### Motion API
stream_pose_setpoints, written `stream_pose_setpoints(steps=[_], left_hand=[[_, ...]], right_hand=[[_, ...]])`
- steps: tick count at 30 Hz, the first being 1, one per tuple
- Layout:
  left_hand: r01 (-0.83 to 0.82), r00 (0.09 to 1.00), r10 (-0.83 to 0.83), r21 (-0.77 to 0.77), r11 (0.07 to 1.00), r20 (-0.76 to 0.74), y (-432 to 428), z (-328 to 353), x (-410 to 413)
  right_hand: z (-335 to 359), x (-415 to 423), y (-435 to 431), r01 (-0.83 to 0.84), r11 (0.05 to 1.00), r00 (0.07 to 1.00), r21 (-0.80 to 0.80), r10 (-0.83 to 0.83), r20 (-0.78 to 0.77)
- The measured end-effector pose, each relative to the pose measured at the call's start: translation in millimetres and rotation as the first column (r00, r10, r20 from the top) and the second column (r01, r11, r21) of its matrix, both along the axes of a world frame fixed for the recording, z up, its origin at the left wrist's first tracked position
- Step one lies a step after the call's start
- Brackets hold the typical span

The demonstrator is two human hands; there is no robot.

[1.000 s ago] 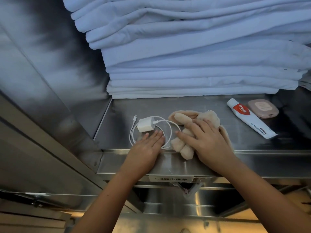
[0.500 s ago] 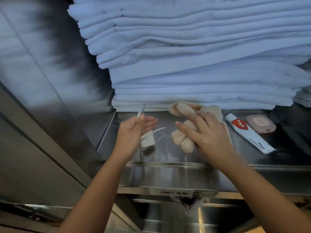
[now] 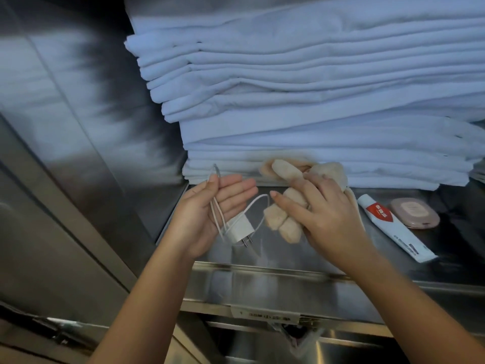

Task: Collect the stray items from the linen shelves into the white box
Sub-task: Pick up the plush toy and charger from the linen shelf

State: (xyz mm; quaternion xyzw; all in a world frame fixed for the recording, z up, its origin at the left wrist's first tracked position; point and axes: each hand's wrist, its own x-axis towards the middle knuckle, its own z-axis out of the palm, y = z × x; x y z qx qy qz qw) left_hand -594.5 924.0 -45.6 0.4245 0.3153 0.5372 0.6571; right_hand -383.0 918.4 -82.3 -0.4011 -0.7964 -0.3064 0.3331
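Head-worn camera — looking forward and down, close to the shelf (image 3: 262, 281).

This is a linen store, likely hotel housekeeping. Behind my right hand (image 3: 328, 214) rises a tall stack of folded white sheets (image 3: 315, 101), set on a stainless steel shelf (image 3: 288, 282) with a printed label (image 3: 265, 315) on its edge below my wrists. A steel wall (image 3: 65, 127) stands to the left of my left hand (image 3: 207, 214).
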Motion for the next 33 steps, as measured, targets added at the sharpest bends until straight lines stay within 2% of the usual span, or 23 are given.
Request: stream_pose_setpoints(steps=[6,12,18,28,33], left_hand=[[-0.046,0.995,0.046,-0.005,0.999,0.085,-16,6,-1],[-0.173,0.968,0.17,-0.002,0.985,0.186,-46,8,-15],[-0.256,0.943,0.254,-0.021,0.967,0.213,-86,8,-31],[-0.44,0.859,0.436,-0.051,0.897,0.269,-209,3,-73],[-0.56,0.799,0.557,-0.058,0.827,0.229,-285,-7,-89]], right_hand=[[6,-8,11,-0.102,0.994,0.994,0.028,0.101,0.03],[6,-28,14,-0.22,0.971,0.974,0.093,0.213,0.074],[4,-55,0,-0.312,0.942,0.95,0.127,0.306,0.064],[4,-123,-80,-0.57,0.821,0.821,0.03,0.569,0.043],[0,-154,-142,-0.669,0.743,0.743,-0.032,0.669,0.001]])
